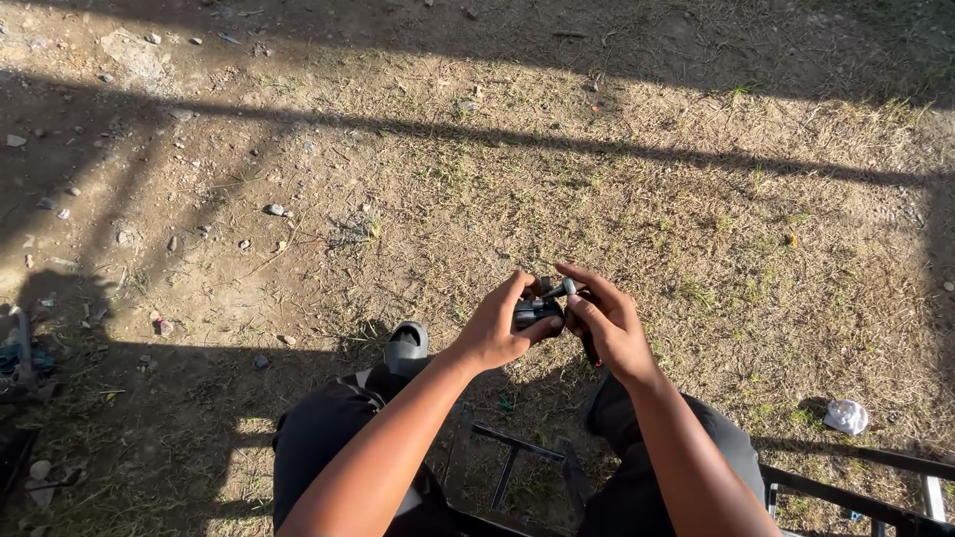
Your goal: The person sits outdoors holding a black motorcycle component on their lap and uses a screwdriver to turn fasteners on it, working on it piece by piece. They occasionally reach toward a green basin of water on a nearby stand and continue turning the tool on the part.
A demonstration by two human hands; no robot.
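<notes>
— What do we have in our hands at this moment?

— We hold a small dark part (538, 312) between both hands, in front of our knees and above the ground; the left hand (502, 331) closes around it from the left side, with the thumb under it; the right hand (609, 320) closes on it from the right, and its fingers (582, 278) curl over the top, beside a short dark pin (558, 290) that stands out from the part; what kind of part it is, we cannot tell.

— And around us?

— We sit in dark trousers (328, 438); a grey sandal (406, 347) shows just beside the left wrist; below the hands lies a dark metal frame (517, 447) on the dry ground (597, 169); a crumpled white scrap (847, 416) lies well apart, on the right; long shadows cross the grass.
</notes>
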